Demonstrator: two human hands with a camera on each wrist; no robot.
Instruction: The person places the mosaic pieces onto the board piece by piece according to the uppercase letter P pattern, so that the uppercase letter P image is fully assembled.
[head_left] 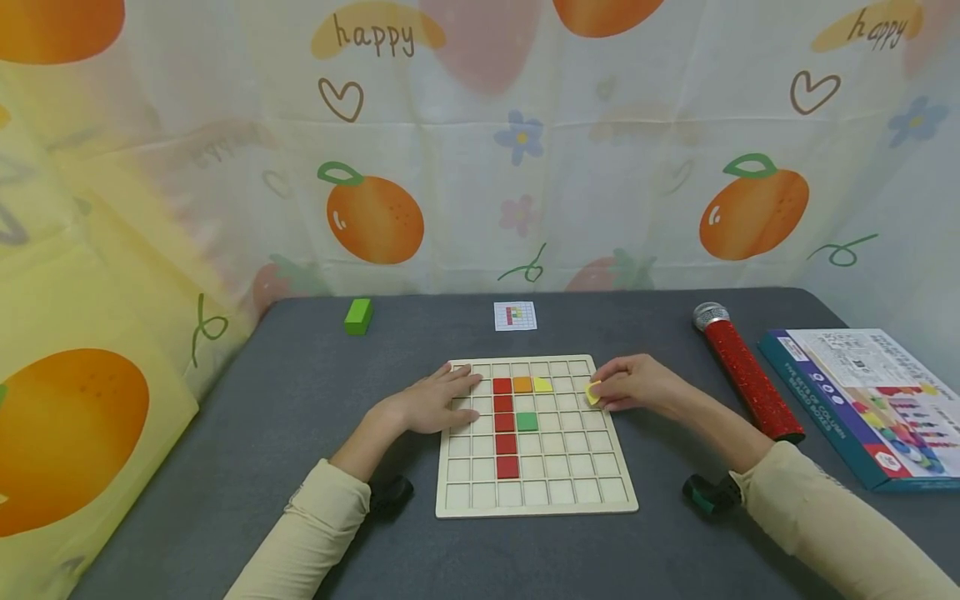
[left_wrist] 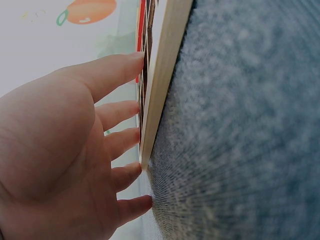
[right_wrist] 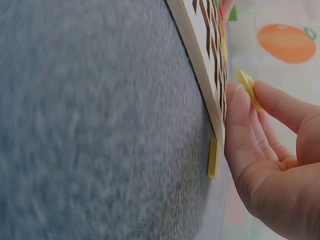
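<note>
A pale wooden grid board (head_left: pixel 558 492) lies on the table. It carries a column of several red tiles (head_left: pixel 506 444), an orange tile (head_left: pixel 522 385), a yellow tile (head_left: pixel 542 384) and a green tile (head_left: pixel 527 422). My left hand (head_left: pixel 431 402) rests on the board's left edge with fingers spread; in the left wrist view the fingertips touch the rim. Over the right edge, my right hand (head_left: pixel 636 385) pinches a tilted yellow tile (right_wrist: pixel 248 89) between thumb and finger. Beside the board, a second yellow piece (right_wrist: pixel 213 159) shows in the right wrist view.
A green block (head_left: pixel 358 317) stands at the back left, and a small pattern card (head_left: pixel 515 316) lies behind the board. To the right are a red microphone (head_left: pixel 750 375) and a game box (head_left: pixel 870 400). A printed curtain (head_left: pixel 450 125) hangs behind the table.
</note>
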